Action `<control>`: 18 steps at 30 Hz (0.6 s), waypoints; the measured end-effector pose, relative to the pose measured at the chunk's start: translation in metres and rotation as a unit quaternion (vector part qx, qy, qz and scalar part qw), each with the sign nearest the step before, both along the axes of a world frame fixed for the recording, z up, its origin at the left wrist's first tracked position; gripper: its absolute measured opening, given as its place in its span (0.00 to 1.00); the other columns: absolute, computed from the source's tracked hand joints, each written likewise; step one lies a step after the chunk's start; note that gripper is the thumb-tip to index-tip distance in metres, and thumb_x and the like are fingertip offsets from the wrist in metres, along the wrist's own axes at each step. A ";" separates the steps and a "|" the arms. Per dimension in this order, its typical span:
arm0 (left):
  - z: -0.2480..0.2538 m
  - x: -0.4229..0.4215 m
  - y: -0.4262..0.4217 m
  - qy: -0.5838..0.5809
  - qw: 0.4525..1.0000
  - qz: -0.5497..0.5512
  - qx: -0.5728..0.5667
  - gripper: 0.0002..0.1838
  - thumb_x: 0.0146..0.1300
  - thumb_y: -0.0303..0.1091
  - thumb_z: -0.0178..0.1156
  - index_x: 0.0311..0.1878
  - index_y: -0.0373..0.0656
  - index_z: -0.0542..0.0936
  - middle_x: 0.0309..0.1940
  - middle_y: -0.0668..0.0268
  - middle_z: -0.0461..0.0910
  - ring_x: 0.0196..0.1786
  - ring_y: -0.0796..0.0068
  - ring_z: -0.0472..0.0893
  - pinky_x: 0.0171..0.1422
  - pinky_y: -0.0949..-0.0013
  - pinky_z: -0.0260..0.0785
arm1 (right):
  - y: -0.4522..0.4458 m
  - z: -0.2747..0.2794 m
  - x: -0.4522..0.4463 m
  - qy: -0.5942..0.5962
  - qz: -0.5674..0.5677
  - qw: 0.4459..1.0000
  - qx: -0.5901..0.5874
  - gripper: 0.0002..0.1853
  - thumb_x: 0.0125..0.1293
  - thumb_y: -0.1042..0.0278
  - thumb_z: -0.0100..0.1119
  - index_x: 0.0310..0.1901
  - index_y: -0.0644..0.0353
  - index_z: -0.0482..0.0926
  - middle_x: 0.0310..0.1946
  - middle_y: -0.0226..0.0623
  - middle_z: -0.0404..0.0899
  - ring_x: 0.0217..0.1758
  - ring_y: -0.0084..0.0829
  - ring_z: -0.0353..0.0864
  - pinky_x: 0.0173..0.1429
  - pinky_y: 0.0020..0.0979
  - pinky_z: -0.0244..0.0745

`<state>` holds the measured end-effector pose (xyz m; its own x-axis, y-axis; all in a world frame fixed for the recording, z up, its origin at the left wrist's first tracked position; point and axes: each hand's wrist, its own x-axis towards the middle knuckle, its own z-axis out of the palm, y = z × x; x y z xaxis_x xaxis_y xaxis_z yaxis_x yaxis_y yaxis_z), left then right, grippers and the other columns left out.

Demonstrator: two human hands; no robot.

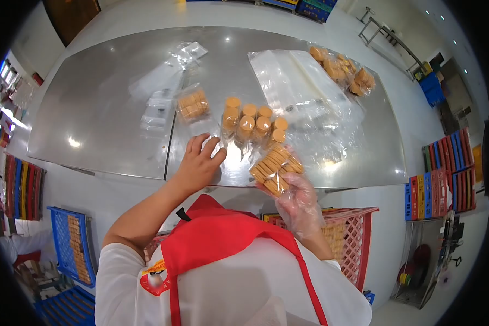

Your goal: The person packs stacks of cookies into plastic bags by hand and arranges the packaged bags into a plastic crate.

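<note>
Holding cookie bag (275, 166) in curled right hand (299, 200); holding left hand (200, 163) loosely open, seemingly empty. Looking light, slippery, crumbly; needing soft side hold.

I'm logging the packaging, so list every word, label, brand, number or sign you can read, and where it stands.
No text reads clearly.
Round red badge on the white shirt: lettering too small and blurred.
Yellow strip above it: marks blurred.
Flat plastic bags: small dark marks, too small to read.
</note>
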<state>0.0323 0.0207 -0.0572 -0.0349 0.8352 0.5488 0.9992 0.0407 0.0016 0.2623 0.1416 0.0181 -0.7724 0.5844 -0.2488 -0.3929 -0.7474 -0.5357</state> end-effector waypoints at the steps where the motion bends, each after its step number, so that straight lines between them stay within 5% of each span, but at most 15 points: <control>1: -0.001 -0.004 0.002 0.034 0.999 -0.021 -0.011 0.19 0.51 0.29 0.68 0.47 0.46 0.78 0.57 0.52 0.68 0.65 0.47 0.65 0.66 0.48 0.62 | -0.002 0.004 0.000 0.009 0.003 1.000 0.001 0.44 0.52 0.80 0.57 0.74 0.52 0.56 0.66 0.43 0.65 0.68 0.51 0.70 0.62 0.58 0.77; 6: 0.034 0.024 0.002 -0.072 0.980 -0.130 0.135 0.22 0.55 0.38 0.66 0.55 0.52 0.80 0.57 0.59 0.67 0.60 0.48 0.65 0.65 0.50 0.63 | -0.001 0.021 -0.001 0.047 0.021 0.999 0.001 0.44 0.50 0.85 0.56 0.72 0.51 0.59 0.67 0.40 0.64 0.70 0.43 0.67 0.69 0.51 0.74; 9: 0.094 0.054 0.002 -0.089 0.975 -0.191 0.072 0.25 0.54 0.42 0.70 0.57 0.53 0.82 0.56 0.59 0.66 0.61 0.50 0.63 0.66 0.52 0.62 | -0.005 0.023 -0.007 0.050 0.033 0.998 0.023 0.45 0.48 0.86 0.58 0.71 0.49 0.60 0.66 0.39 0.64 0.69 0.42 0.68 0.70 0.48 0.73; 15: 0.079 0.053 -0.004 -0.064 0.976 -0.187 0.094 0.23 0.59 0.52 0.66 0.53 0.51 0.83 0.57 0.58 0.65 0.63 0.51 0.61 0.69 0.54 0.57 | -0.008 0.031 -0.010 0.072 0.024 0.997 0.022 0.45 0.48 0.86 0.58 0.70 0.49 0.60 0.66 0.39 0.64 0.69 0.43 0.68 0.71 0.48 0.72; 18: 0.056 0.046 -0.011 -0.097 0.966 -0.209 0.119 0.19 0.54 0.45 0.70 0.46 0.48 0.82 0.55 0.56 0.67 0.62 0.49 0.64 0.69 0.53 0.57 | -0.005 0.028 -0.011 0.061 0.002 0.998 0.016 0.45 0.48 0.86 0.58 0.71 0.50 0.60 0.66 0.40 0.64 0.69 0.45 0.68 0.71 0.49 0.71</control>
<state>0.0787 0.0099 -0.0011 0.1563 0.6490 0.7446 0.9080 -0.3912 0.1504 0.2510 0.1365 0.0461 -0.7986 0.5866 -0.1342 -0.4529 -0.7328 -0.5078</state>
